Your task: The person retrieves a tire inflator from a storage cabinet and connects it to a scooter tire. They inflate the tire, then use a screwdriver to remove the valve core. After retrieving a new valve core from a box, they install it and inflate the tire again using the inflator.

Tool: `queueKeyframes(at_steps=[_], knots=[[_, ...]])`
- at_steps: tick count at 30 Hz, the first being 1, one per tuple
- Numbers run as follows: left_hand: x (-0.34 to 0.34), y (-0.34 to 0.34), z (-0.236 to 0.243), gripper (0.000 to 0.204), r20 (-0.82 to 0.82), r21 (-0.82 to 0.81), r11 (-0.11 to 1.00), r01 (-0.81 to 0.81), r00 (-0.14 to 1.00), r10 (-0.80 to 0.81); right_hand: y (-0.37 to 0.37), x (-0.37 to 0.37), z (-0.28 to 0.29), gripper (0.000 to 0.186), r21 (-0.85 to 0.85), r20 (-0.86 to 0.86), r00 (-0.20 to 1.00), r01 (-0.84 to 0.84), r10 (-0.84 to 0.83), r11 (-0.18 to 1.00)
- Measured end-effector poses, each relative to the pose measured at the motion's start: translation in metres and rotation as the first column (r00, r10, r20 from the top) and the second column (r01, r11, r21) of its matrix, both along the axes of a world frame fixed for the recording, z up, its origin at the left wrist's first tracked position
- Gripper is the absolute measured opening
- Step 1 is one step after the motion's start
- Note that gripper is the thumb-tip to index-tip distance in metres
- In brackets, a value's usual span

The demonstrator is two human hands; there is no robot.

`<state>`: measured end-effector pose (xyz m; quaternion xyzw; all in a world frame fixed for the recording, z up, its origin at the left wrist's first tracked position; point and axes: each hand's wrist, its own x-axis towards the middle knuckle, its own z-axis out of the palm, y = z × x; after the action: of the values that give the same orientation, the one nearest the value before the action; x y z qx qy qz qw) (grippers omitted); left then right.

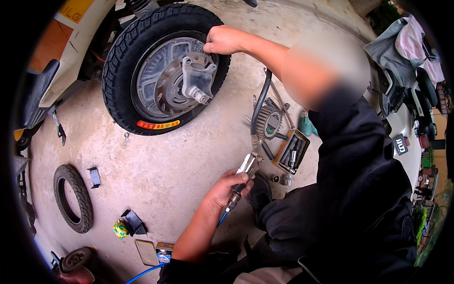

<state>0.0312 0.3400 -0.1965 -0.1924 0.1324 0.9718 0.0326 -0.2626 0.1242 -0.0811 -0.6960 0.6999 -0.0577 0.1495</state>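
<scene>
A scooter wheel (163, 102) with a knobbly black tyre and a disc brake fills the upper left. My right hand (223, 39) reaches across to its upper right, fingers closed at the inner rim edge; what they pinch is hidden. Lower down, my left hand (228, 187) grips a silver-levered tyre inflator gun (247, 164). A blue air hose (222, 217) joins the gun's lower end, and a thick black hose (259, 110) rises from its upper end. Beside that hose is a ribbed grey gauge (271, 125) with a small display; whether it is attached is unclear.
An open tray (292, 151) of sockets sits right of the gun, near a teal power tool (307, 125). On the left floor lie a bare tyre (73, 199), a dark bracket (135, 222) and a green-yellow wrapper (120, 228). A scooter body (68, 57) stands upper left.
</scene>
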Motion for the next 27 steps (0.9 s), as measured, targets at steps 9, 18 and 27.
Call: queueKeyframes(at_steps=[9, 18, 27], knots=[[0.0024, 0.0017, -0.0068, 0.038, -0.008, 0.005, 1.0, -0.021, 1.0, 0.021, -0.0059, 0.0067, -0.0053, 0.036, -0.078, -0.069, 0.996, -0.054, 0.048, 0.996], [0.003, 0.0012, -0.0048, 0.04, 0.016, -0.007, 1.0, -0.027, 1.0, 0.027, -0.0022, 0.0091, -0.0025, 0.037, -0.057, -0.068, 0.998, -0.016, 0.012, 0.998], [0.0001, 0.0013, -0.003, 0.036, 0.031, -0.028, 0.999, -0.039, 0.999, 0.04, -0.0055, 0.006, -0.002, 0.038, -0.055, -0.093, 0.996, -0.024, 0.019, 0.998]])
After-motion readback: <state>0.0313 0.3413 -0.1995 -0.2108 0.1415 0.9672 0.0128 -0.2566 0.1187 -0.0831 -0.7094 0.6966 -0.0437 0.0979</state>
